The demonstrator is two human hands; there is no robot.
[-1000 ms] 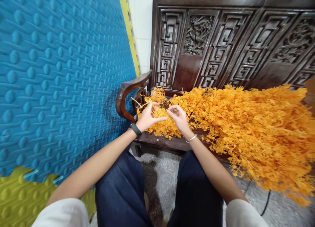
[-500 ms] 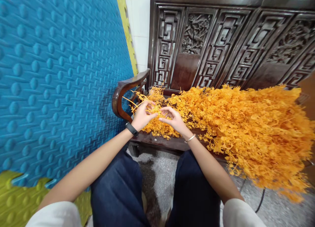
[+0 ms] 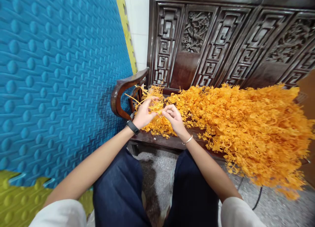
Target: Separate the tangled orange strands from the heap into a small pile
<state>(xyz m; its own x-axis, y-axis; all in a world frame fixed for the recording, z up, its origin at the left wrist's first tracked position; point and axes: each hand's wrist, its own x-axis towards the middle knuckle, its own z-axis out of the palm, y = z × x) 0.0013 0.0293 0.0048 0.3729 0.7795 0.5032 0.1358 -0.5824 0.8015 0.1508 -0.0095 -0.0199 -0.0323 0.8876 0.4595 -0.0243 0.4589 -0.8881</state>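
Apparently, the sprig (image 3: 156,106) is unfinished: left hand (image 3: 144,116) holds it, right hand (image 3: 174,119) pinches it, fingers narrow. The heap (image 3: 265,131) lies untouched.

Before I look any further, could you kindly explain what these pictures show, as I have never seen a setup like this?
Of course. There is no machine here: these are a person's own bare hands, seen by a camera worn on the head that looks forward and down, so the forearms rise from the bottom edge.

In front is a dark wooden bench with a carved back. On its seat, a large heap of orange strands spreads to the right, and a smaller orange clump lies beneath the hands. A blue textured mat fills the left side.

The left hand seems to hold some thin orange pieces. The right hand has its thumb and fingertips close together beside them; whether it grips anything is too small to tell.
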